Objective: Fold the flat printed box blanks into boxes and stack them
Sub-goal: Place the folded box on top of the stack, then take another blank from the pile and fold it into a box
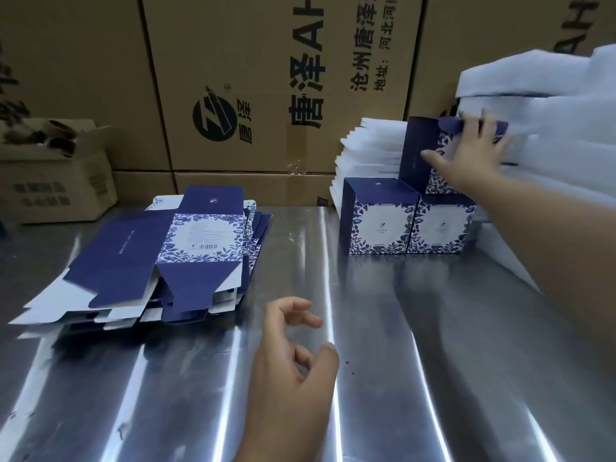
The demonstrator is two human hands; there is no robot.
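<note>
Where the table [383, 328] meets the white foam sheets [373, 145], at about two o'clock, two folded boxes [380, 221] stand side by side, touching, and a third box [420, 151] sits tilted on top of them. The right hand [473, 155] lies spread against that third box, fingers straight, one reaching over its top flap. The left hand [293, 355] hovers at six o'clock, loosely curled, holding nothing. The pile of flat blanks [160, 248] lies at ten o'clock, with brown cartons [266, 78] behind.

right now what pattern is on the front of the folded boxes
The boxes have a white front framed by blue leaves; head view.
</note>
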